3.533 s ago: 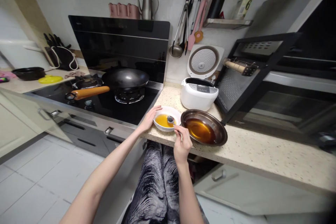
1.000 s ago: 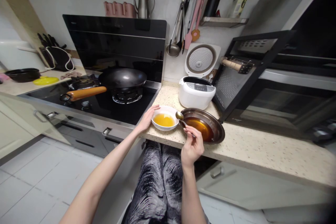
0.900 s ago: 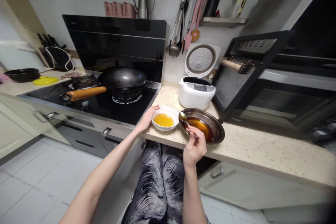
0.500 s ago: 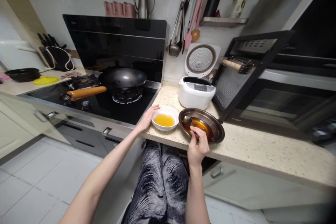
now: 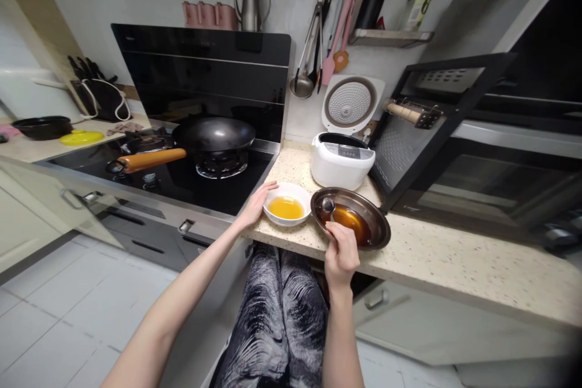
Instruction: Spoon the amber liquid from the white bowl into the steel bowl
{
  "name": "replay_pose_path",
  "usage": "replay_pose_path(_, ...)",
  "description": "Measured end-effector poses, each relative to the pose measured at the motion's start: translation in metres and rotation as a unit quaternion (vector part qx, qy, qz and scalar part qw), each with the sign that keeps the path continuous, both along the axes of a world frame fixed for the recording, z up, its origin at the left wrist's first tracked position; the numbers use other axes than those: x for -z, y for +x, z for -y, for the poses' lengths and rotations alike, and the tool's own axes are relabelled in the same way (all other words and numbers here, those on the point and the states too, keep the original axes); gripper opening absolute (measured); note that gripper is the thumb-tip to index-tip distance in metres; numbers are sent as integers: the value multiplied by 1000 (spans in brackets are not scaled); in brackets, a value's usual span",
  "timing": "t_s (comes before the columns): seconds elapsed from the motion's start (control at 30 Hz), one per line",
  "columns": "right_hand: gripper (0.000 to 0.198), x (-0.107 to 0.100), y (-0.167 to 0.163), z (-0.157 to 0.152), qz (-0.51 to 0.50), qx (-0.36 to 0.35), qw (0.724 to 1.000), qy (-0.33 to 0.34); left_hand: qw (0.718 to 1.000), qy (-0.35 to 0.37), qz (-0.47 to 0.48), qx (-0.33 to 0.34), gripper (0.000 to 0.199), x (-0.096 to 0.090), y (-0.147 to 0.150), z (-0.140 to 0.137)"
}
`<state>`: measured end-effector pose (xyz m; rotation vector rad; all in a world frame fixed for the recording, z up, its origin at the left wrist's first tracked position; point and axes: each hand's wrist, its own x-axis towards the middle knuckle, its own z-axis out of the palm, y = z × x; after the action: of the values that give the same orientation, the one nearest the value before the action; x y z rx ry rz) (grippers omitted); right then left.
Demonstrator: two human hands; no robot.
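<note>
A white bowl [image 5: 288, 193] with yellow-orange liquid in it stands at the counter's front edge. My left hand [image 5: 257, 206] is curved round its left side, fingertips at the rim, holding it. Close to its right is a dark metal basin [image 5: 381, 227] with a shallow pool of amber liquid [image 5: 351, 218]. Over the basin, my right hand [image 5: 342, 250] is closed on the handle of a metal spoon [image 5: 328, 205]. The spoon's bowl is above the liquid on the basin's left side; most of the handle is hidden by my fingers.
Behind the basin is a white rice cooker [image 5: 342, 167] with its lid raised. A black wok [image 5: 213, 133] with a wooden handle sits on the stove to the left. An oven [image 5: 482, 188] and black rack [image 5: 454, 63] stand at the right. Utensils [image 5: 313, 42] hang on the wall.
My right hand has shifted slightly left, and the spoon's bowl has moved a little and turned. My left hand stays at the white bowl. The whole view has drifted slightly.
</note>
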<state>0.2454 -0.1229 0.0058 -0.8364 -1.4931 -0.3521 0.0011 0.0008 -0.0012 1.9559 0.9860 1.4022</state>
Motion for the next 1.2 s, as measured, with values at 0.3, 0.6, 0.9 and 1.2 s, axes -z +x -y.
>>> replay_pose_path(0.3,17,2,-40,-3,-90,-88,991,-44,1000,-2,3,-2,50,1,1,0)
replay_pose_path(0.6,16,6,-57,-18,-109,-67,987,-98,1000,-2,8,4,51,-4,2,4)
replay_pose_path(0.9,19,10,-61,-23,-127,-70,980,-137,1000,-4,6,2,50,-4,1,4)
replay_pose_path(1.2,20,18,-64,-25,-137,-65,979,-135,1000,1,-2,3,49,-2,0,3)
